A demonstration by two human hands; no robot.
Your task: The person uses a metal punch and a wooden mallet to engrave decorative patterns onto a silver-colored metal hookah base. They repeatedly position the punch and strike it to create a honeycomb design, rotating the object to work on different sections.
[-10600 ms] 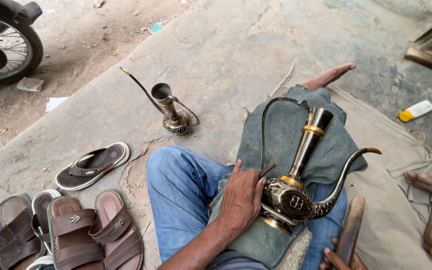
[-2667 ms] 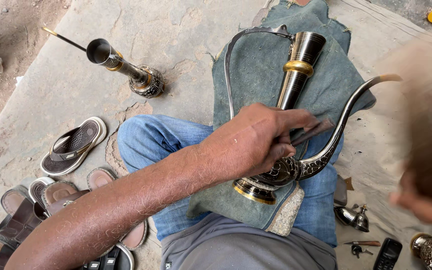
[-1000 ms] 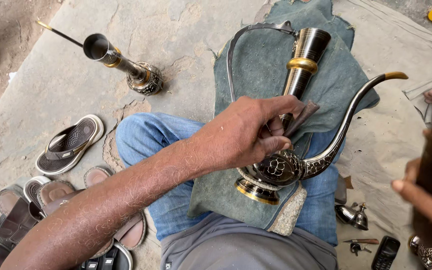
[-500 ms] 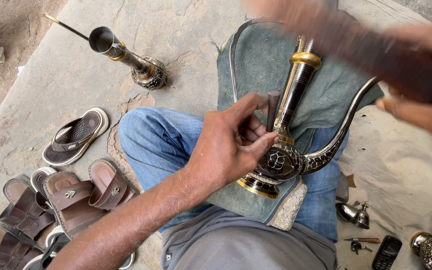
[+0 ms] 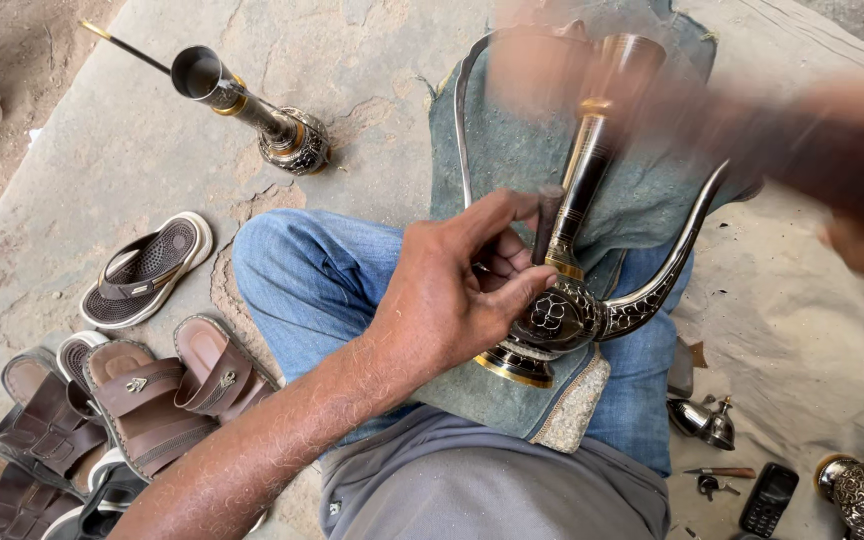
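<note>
rough stone paving lies under me, and i sit on it with a grey-green cloth draped over my jeans. the engraved metal ewer lies tilted on that cloth across my lap, its round belly low, its long neck pointing away from me and its curved spout sweeping off to my right. my left hand clamps the belly: thumb pressed along the engraved side, fingers curled over the base of the neck, and between them i pinch a short dark punch-like tool against the metal. my right hand is a blur above the neck and spout, so i cannot tell how its fingers sit or what they carry. to do this well, i judge the left grip must stay firm so the ewer cannot roll on the cloth, the tool tip seated square, and my knuckles kept clear of whatever the right brings down. a second ewer stands apart on the stone; sandals lie to my left.
</note>
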